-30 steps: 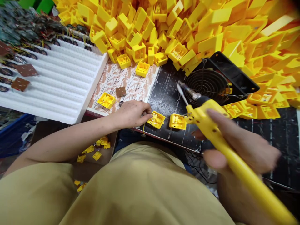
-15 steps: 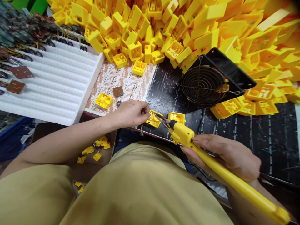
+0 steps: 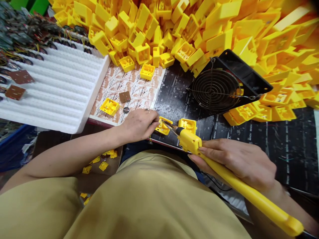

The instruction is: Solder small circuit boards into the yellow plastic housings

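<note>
Housing (image 3: 162,128) of yellow plastic, a small open box, lies with its hollow side up near the front edge of the dark tabletop (image 3: 264,149), and the metal nose (image 3: 174,127) of a yellow soldering tool (image 3: 231,177) reaches over it from the right. It should be light and fairly stiff, apt to skid on this smooth surface if nudged; its outer side walls look the best place to take hold, since the small fittings inside seem delicate and the nose may be hot. The left hand (image 3: 139,124) is at the box's left edge, fingers bent and tips drawn together; whether they pinch the wall or something small is hidden. A thin wire (image 3: 150,139) hangs below those fingertips. The right hand (image 3: 241,161) is closed around the soldering tool's long handle, behind the blocky head; that handle looks rigid and smooth, long enough for its rear end to need steadying, and is the safe part to grip. Just right of the box sits a second housing (image 3: 188,124). Left of the left hand are a round part (image 3: 126,110), a brown board (image 3: 124,96) and another yellow box (image 3: 109,107). Farther out, a black fan (image 3: 214,89) leans before a great heap of yellow cases (image 3: 179,30), and a ridged white foam tray (image 3: 62,89) bears wired parts at far left.
</note>
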A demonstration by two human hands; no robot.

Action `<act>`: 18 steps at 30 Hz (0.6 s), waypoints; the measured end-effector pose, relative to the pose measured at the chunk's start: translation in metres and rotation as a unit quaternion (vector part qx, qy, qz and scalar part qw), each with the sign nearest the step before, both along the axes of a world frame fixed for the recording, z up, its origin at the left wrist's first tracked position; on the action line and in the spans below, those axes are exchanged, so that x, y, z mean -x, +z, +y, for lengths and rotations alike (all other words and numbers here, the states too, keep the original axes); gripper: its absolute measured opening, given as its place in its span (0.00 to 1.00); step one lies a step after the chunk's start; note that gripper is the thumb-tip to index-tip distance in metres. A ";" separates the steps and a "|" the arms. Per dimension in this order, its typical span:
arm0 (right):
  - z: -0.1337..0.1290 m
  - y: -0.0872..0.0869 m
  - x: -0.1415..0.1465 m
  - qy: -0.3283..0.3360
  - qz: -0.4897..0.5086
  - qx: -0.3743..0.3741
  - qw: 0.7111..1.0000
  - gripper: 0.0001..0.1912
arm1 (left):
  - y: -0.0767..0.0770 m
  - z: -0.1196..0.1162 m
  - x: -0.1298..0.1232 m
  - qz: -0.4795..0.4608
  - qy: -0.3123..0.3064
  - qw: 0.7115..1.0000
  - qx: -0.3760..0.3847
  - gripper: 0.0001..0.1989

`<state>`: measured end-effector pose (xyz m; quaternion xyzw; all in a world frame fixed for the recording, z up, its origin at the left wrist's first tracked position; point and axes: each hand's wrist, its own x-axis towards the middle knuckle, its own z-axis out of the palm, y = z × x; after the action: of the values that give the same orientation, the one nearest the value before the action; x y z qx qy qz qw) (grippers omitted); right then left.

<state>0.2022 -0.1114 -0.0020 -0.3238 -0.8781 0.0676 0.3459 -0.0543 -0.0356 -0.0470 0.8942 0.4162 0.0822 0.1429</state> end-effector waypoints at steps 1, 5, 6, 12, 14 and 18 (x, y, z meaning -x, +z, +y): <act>0.000 0.001 -0.001 -0.001 0.003 0.001 1.000 0.11 | -0.002 -0.001 0.001 -0.006 -0.001 1.000 -0.012 0.12; -0.005 0.004 -0.008 -0.043 -0.001 0.048 0.998 0.07 | -0.006 -0.004 0.004 -0.043 0.014 0.999 0.004 0.10; -0.007 0.005 -0.009 -0.043 -0.004 0.055 0.998 0.06 | -0.006 -0.004 0.004 -0.047 0.016 0.999 0.012 0.10; -0.006 0.006 -0.003 0.015 0.000 0.011 1.000 0.12 | -0.003 -0.004 0.003 -0.022 0.028 0.999 0.030 0.11; -0.004 0.007 -0.001 0.015 -0.014 0.009 1.000 0.10 | -0.002 -0.004 0.003 -0.020 0.027 0.999 0.030 0.11; -0.003 0.011 0.001 0.020 -0.032 0.019 0.999 0.09 | -0.004 -0.005 0.003 -0.024 0.015 0.999 0.022 0.10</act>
<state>0.2016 -0.1144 0.0085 -0.3150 -0.8934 0.0805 0.3101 -0.0578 -0.0402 -0.0514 0.8823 0.4277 0.0965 0.1709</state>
